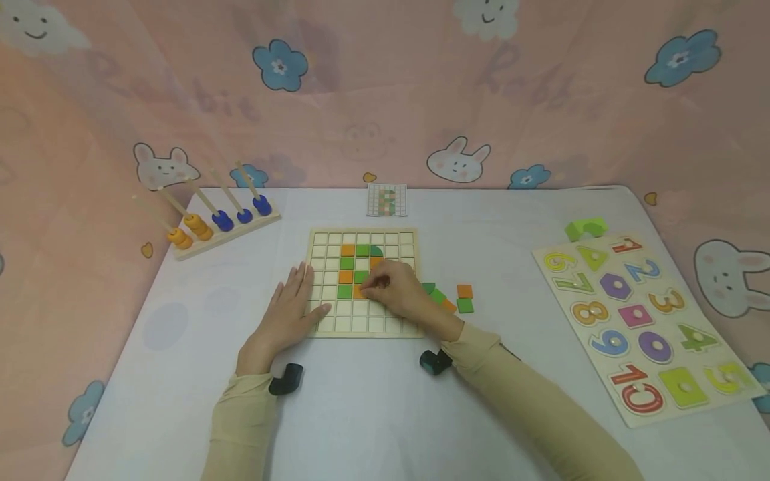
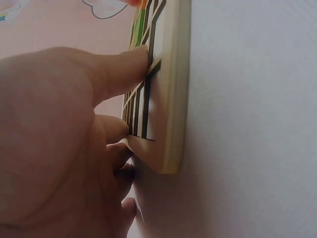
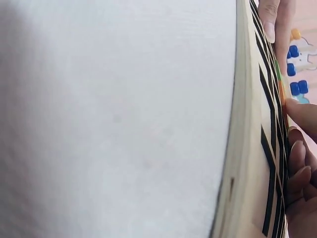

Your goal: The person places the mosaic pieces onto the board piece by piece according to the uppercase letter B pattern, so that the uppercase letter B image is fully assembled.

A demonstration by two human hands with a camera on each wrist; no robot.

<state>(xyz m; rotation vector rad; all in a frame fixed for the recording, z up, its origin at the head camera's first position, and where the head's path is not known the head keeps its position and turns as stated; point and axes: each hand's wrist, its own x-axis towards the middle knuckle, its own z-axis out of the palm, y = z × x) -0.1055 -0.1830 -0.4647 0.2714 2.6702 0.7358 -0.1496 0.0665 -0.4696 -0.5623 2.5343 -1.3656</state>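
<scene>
Grid board (image 1: 385, 325), one: pale wood, square cells, lying flat on the white-covered bench (image 1: 355, 414).

Right hand (image 1: 398, 287), one: over the right part of the grid board, fingers bent, thumb and forefinger pinching an orange tile (image 1: 359, 292) low in the pattern on the board.

Left hand (image 1: 287, 315), one: spread, fingers extended at the grid board's left edge, thumb resting over its near left part; nothing gripped.

Set tiles (image 1: 346, 263), one group: orange and green squares about the middle of the grid board, with a dark green rounded piece (image 1: 376, 251) at the far right of the group; cells beneath the right hand hidden.

Loose tiles (image 1: 464, 292), several: orange and green, just right of the grid board, some partly hidden by the right wrist.

Pattern card (image 1: 387, 208), one: small, printed grid, beyond the grid board's far edge.

Bead rack (image 1: 240, 235), one: left of and beyond the grid board; five pegs, two with orange beads, three with blue.

Number puzzle (image 1: 680, 410), one: well right of the grid board; coloured numerals and shapes.

Green block (image 1: 595, 226), arched: right of and beyond the grid board, by the puzzle's far edge.

Curtain (image 1: 373, 100), pink: behind the grid board; printed rabbits, clouds, blue flowers.
</scene>
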